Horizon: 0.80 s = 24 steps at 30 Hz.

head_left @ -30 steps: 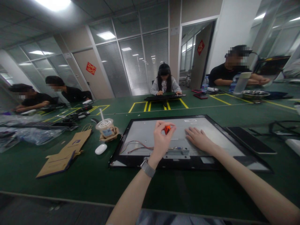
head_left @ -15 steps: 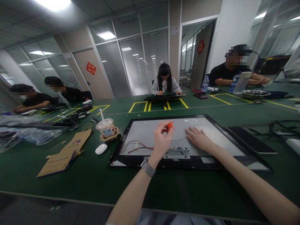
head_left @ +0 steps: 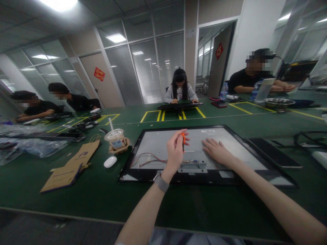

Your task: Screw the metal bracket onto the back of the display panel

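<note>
My left hand (head_left: 175,148), with a watch (head_left: 160,182) on its wrist, is closed around an orange-and-black handle that looks like a screwdriver (head_left: 183,139). Its tip cannot be made out. Under both hands lies a large display panel (head_left: 153,143), metal back up, in a black frame. My right hand (head_left: 217,151) rests flat on the metal, fingers spread, holding nothing. Just below the left hand is a metal bracket (head_left: 192,167) with small connectors along it. Thin wires (head_left: 150,160) run left from there across the panel.
Left of the panel are a lidded drink cup (head_left: 116,140) in a carton holder, a white mouse (head_left: 110,162) and a brown paper bag (head_left: 74,166). A dark flat slab (head_left: 273,152) lies to the right. Across the green table (head_left: 102,207) sit several people.
My left hand has turned, its fingers loosening and extending, and the orange handle now points more upright within it. My right hand stays in place on the panel.
</note>
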### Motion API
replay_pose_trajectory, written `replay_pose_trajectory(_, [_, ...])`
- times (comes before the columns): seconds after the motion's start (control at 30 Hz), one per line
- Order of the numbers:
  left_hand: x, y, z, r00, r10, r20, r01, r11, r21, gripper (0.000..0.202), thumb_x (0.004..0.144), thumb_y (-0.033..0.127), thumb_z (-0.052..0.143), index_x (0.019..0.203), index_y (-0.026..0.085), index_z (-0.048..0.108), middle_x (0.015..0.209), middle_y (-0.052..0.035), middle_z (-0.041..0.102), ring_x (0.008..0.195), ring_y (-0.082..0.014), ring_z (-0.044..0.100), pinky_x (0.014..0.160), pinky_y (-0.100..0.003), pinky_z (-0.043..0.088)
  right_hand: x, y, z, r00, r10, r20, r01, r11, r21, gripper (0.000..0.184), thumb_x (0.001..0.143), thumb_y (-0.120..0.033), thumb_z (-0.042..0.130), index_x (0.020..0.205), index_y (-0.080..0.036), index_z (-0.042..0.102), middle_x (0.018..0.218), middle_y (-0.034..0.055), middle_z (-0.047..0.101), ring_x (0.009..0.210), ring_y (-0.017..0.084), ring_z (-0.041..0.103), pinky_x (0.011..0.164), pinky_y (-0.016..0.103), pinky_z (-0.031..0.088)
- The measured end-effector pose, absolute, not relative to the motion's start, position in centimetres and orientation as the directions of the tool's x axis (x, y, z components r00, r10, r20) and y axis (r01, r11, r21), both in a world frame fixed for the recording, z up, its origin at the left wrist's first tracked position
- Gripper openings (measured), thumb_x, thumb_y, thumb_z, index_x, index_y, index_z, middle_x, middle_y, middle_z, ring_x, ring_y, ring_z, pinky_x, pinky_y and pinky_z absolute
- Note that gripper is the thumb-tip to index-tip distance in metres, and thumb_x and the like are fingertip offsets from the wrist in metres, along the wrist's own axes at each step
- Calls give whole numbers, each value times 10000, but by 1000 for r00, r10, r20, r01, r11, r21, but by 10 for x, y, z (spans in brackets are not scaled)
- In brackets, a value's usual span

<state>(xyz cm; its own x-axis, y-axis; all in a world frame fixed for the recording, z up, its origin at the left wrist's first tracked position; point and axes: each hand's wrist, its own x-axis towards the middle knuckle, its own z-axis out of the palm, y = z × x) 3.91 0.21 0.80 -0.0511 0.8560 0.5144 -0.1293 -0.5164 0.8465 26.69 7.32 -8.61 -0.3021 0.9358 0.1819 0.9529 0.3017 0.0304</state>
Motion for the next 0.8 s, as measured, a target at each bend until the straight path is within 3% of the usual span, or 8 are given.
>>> replay_pose_trajectory(0.13, [38,0,9,-85,809,582,31,-582,813,216,906,266,566,1064,189,693,961,-65,621,777,-131,598,663,-238,515,266,72,-84,-294,939,180,956,293,35,568,982,-410,207,1456,-218,455,1519,149,437,1384,351,378,1068,604,338])
replay_pose_trajectory(0.33, [36,0,13,-177,729,661,238,-620,747,57,835,214,662,844,191,714,824,-18,528,721,-124,524,661,-242,453,265,70,-81,-296,941,166,955,294,39,582,984,-405,196,1460,-182,447,1522,165,428,1395,355,361,1073,603,332])
replay_pose_trajectory(0.47, [39,1,12,-164,827,538,52,-537,842,221,894,381,605,792,185,599,667,21,551,584,-107,542,580,-231,438,265,69,-80,-297,940,166,955,296,29,584,986,-413,194,1462,-186,444,1527,163,421,1398,350,358,1079,595,329])
replay_pose_trajectory(0.6, [41,0,10,-88,906,414,-176,-424,889,362,915,510,522,735,199,475,515,86,419,361,-61,383,379,-187,290,265,68,-80,-297,943,151,955,294,42,598,992,-410,181,1479,-158,421,1536,176,402,1402,354,350,1084,586,326])
replay_pose_trajectory(0.7, [41,-2,9,-60,922,382,-275,-383,882,402,935,522,431,711,191,466,533,76,396,369,-47,309,358,-162,228,264,68,-80,-294,944,152,956,290,44,591,993,-403,185,1476,-161,425,1531,177,411,1397,352,360,1080,592,329])
replay_pose_trajectory(0.8, [40,-3,8,-40,917,398,-315,-390,866,335,931,427,382,732,182,493,571,56,422,410,-52,312,378,-151,240,264,68,-80,-293,943,159,956,288,51,584,992,-399,191,1472,-167,430,1527,173,418,1395,352,362,1075,597,335])
